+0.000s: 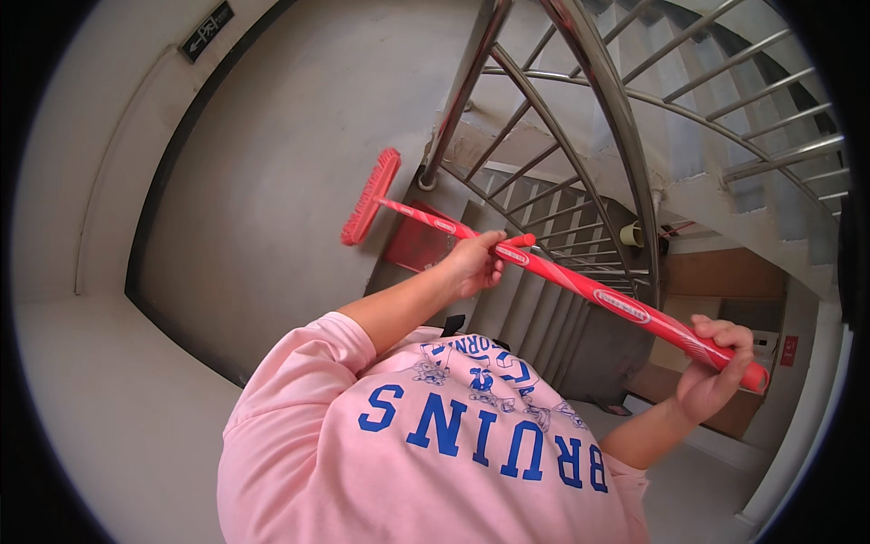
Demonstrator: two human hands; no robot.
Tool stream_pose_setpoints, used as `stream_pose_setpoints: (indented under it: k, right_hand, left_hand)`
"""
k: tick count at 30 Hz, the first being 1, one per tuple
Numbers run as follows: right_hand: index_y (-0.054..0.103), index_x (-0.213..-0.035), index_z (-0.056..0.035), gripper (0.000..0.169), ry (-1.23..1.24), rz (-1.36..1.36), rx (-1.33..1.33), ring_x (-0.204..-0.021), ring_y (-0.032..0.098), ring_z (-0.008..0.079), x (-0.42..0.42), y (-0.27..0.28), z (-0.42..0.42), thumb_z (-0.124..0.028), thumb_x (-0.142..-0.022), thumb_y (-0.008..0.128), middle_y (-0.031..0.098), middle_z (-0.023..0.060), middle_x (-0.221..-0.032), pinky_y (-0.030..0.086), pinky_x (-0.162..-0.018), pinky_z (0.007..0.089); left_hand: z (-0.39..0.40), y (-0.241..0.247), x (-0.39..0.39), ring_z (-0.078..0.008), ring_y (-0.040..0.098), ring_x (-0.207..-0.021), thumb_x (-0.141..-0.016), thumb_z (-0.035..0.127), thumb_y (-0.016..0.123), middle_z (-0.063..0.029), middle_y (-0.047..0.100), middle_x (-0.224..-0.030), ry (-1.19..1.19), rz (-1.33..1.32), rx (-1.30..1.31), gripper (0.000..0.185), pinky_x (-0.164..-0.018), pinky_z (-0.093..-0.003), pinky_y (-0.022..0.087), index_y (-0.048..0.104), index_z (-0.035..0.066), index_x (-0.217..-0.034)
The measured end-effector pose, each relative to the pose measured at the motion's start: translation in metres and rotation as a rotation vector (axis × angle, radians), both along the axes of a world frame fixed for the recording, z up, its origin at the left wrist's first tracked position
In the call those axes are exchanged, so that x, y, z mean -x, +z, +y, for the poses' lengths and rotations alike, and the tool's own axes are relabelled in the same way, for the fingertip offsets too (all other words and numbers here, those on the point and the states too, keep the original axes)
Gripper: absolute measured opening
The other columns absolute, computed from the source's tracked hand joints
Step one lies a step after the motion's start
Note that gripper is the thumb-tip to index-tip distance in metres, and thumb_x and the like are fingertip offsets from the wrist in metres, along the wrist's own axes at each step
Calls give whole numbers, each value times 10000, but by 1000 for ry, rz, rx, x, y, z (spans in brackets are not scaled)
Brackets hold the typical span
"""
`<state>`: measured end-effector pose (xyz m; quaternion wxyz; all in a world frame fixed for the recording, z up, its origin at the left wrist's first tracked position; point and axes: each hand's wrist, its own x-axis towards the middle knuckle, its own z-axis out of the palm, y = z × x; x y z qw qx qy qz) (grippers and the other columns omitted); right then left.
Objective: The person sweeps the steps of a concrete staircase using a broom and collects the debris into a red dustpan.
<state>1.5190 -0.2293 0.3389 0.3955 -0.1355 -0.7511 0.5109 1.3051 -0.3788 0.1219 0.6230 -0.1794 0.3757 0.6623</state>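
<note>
A red broom slants across the view, its long striped handle (567,277) running down to a head with red bristles (371,197). My right hand (717,367) is wrapped around the handle near its upper end. Lower on the shaft, my left hand (476,262) grips with the thumb on top. The red end of a second rod (520,240) sticks out beside my left hand; most of that rod is hidden. Beneath my left forearm is a red dustpan (413,248), partly covered by the arm. Whether the rod belongs to the dustpan I cannot tell.
A grey landing (272,136) stretches ahead and left, bordered by a black-based wall. Concrete stairs (527,306) descend before me, beside a metal railing (622,115). Another flight (741,183) stands at the right. Below are a yellowish container (631,234) and brown boards (724,275).
</note>
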Motion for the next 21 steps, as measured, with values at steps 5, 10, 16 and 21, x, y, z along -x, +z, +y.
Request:
stream_pose_setpoints:
  k: [5, 10, 16, 21]
  right_hand:
    - [458, -1082, 37, 402, 153, -88, 350, -892, 602, 257, 29, -58, -49, -281, -856, 557, 528, 240, -1118, 482, -742, 331]
    - [495, -1173, -29, 395, 482, -561, 275, -1025, 560, 221, 66, -85, -91, -115, -807, 617, 515, 133, -1207, 442, -844, 308]
    - [552, -1105, -36, 395, 328, -904, 355, -912, 586, 218, 40, -149, -93, -286, -807, 619, 600, 116, -1056, 463, -779, 324]
    - [548, -1114, -25, 462, 94, -996, 455, -846, 581, 174, 25, -227, -75, -349, -793, 625, 603, 116, -1056, 471, -753, 307]
  left_hand:
    - [-1, -26, 73, -136, 499, -547, -817, 155, 564, -24, 516, -624, 139, 221, 259, 105, -487, -257, 417, 516, 81, -760]
    - [-46, -80, 148, -150, 476, -533, -828, 95, 484, -61, 505, -673, 263, 316, 355, 83, -474, -286, 430, 469, 18, -800]
    - [-147, -104, 168, -155, 482, -474, -818, 115, 464, -76, 524, -653, -196, 517, 628, 121, -405, -285, 417, 450, 4, -865]
    - [-246, -139, 114, -173, 510, -429, -770, 136, 496, -73, 522, -576, -525, 880, 1031, 207, -389, -327, 443, 473, 26, -945]
